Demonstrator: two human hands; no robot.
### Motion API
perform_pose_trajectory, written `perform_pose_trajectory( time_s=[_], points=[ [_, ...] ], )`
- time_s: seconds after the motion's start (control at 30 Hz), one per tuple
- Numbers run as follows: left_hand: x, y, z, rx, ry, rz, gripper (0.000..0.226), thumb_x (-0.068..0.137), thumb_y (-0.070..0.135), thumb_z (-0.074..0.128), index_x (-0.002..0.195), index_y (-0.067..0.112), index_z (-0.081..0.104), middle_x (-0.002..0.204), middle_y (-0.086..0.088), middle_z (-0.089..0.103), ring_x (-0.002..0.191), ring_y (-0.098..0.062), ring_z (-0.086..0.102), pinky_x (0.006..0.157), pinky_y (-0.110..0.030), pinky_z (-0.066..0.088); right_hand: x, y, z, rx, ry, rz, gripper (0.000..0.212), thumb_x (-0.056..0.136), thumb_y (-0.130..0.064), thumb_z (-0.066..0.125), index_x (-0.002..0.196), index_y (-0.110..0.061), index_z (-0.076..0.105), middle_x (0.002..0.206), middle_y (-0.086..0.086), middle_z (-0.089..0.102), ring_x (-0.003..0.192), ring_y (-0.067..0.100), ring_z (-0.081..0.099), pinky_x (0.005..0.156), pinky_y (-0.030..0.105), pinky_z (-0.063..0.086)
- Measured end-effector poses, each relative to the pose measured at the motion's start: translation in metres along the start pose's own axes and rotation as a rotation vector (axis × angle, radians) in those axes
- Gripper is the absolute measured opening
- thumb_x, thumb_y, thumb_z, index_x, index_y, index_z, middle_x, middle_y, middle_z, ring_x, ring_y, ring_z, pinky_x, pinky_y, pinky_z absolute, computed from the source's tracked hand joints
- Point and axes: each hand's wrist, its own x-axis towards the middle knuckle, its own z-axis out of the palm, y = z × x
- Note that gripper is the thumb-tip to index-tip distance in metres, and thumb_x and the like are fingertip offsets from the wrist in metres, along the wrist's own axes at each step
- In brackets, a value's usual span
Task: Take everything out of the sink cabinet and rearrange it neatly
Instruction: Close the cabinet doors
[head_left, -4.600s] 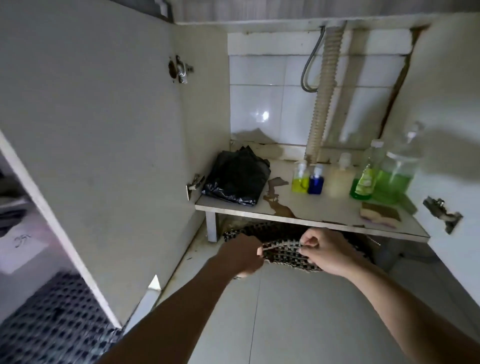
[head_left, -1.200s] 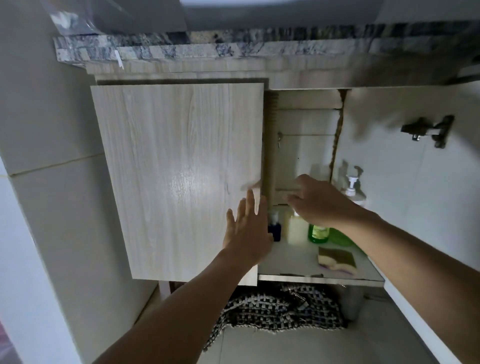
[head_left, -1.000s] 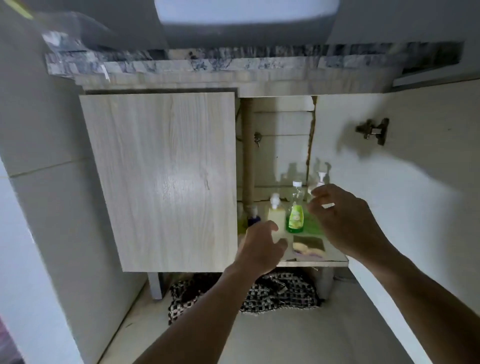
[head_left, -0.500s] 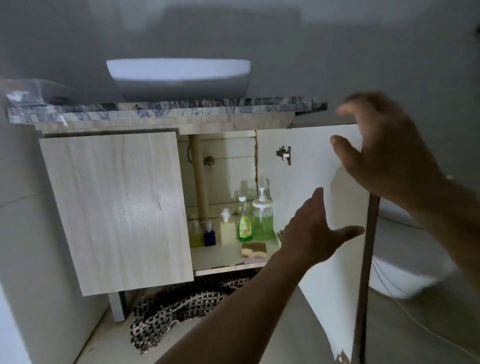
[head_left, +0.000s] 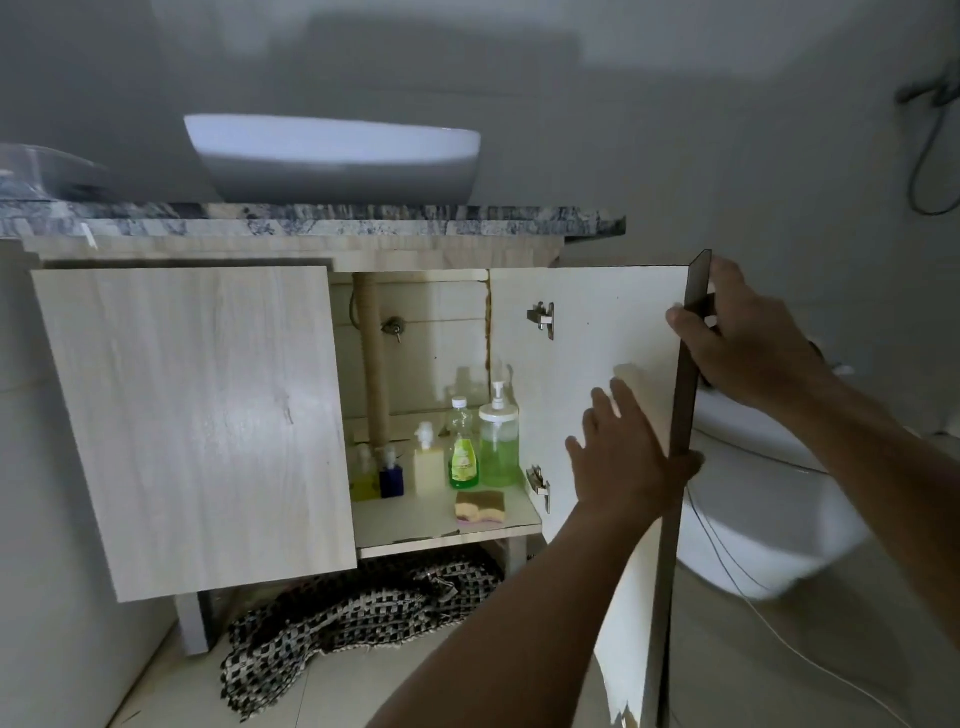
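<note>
now that the left door is closed, the right hand grips the right door, left hand flat on it; the tidying looks almost done.

— How do my hands sit?
— My left hand is flat, fingers straight and spread, arm reaching up. My right hand, higher and just beside it, curls its fingers round an edge.
</note>
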Motion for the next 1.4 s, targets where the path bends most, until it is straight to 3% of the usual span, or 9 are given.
perform_pose_trajectory(
  time_s=[0.07,0.17,0.3,0.43,0.53,0.67,0.83,1.07,1.4],
  points=[
    [-0.007,-0.018,-0.010,0.016,0.024,-0.020,0.109,0.076,0.062,0.065,0.152,0.017,0.001,0.160,-0.010,0.006,0.146,-0.031,0.013,0.115,-0.054,0.021,0.000,-0.008,0.008,0.002,0.013,-0.058,0.040,0.097,-0.027,0.049,0.129,-0.004,0.038,0.099,0.014,0.063,0.076,0.026,0.058,0.066,0.029,0.047],
    [-0.014,-0.045,-0.029,0.059,0.064,-0.003,0.110,0.075,0.065,0.063,0.152,0.017,0.001,0.160,-0.008,0.006,0.147,-0.028,0.012,0.116,-0.052,0.020,0.000,-0.026,0.025,0.016,0.036,-0.157,0.042,0.096,-0.028,0.051,0.127,-0.002,0.043,0.094,0.009,0.063,0.080,0.023,0.061,0.061,0.014,0.042],
    [-0.019,-0.088,-0.054,0.081,0.156,0.009,0.110,0.070,0.071,0.062,0.150,0.021,0.008,0.158,-0.004,0.018,0.143,-0.025,0.025,0.113,-0.050,0.029,0.002,-0.060,0.057,0.129,0.050,-0.260,0.038,0.095,-0.026,0.054,0.126,-0.006,0.046,0.114,0.010,0.064,0.093,0.016,0.060,0.064,0.004,0.041],
    [-0.024,-0.139,-0.078,0.138,0.265,0.040,0.102,0.074,0.074,0.052,0.149,0.018,0.011,0.156,-0.004,0.022,0.140,-0.023,0.030,0.113,-0.046,0.031,0.014,-0.091,0.102,0.136,0.071,-0.360,0.051,0.091,-0.041,0.051,0.129,-0.008,0.042,0.112,0.009,0.057,0.096,0.021,0.059,0.081,0.038,0.054],
    [-0.017,-0.191,-0.087,0.118,0.386,0.023,0.095,0.074,0.077,0.040,0.146,0.019,0.018,0.150,-0.005,0.034,0.135,-0.024,0.037,0.110,-0.046,0.035,0.022,-0.114,0.148,0.046,0.053,-0.361,0.080,0.086,-0.055,0.046,0.145,-0.006,0.024,0.142,0.015,0.041,0.127,0.029,0.045,0.104,0.053,0.039],
    [-0.002,-0.262,-0.097,0.136,0.441,-0.076,0.080,0.088,0.061,0.045,0.148,0.020,0.013,0.154,-0.008,0.026,0.141,-0.025,0.027,0.115,-0.052,0.025,0.025,-0.138,0.217,-0.054,-0.016,-0.361,0.086,0.089,-0.047,0.053,0.152,-0.011,0.007,0.159,0.014,0.009,0.146,0.030,0.013,0.117,0.053,0.011],
    [0.022,-0.330,-0.118,0.350,0.376,-0.187,0.102,0.083,0.064,0.047,0.152,0.014,-0.008,0.161,-0.009,-0.008,0.149,-0.023,-0.005,0.118,-0.048,-0.003,0.041,-0.149,0.292,-0.114,-0.062,-0.345,0.074,0.095,-0.040,0.047,0.152,-0.021,0.005,0.161,0.005,-0.004,0.148,0.029,0.001,0.116,0.050,-0.002],
    [0.081,-0.387,-0.133,0.607,0.457,-0.100,0.110,0.068,0.077,0.056,0.148,0.007,0.025,0.154,-0.023,0.023,0.143,-0.037,0.025,0.109,-0.061,0.013,0.079,-0.145,0.350,-0.174,-0.062,-0.397,0.068,0.096,-0.033,0.044,0.152,-0.017,0.011,0.161,0.007,-0.003,0.148,0.028,-0.001,0.115,0.057,0.003],
    [0.124,-0.394,-0.155,0.841,0.365,-0.002,0.107,0.065,0.068,0.068,0.146,0.012,0.025,0.149,-0.021,0.034,0.137,-0.040,0.036,0.103,-0.065,0.030,0.114,-0.140,0.383,-0.315,-0.126,-0.392,0.085,0.069,-0.023,0.073,0.144,-0.009,0.035,0.157,0.013,0.022,0.144,0.031,0.021,0.109,0.062,0.025]
  ],
)
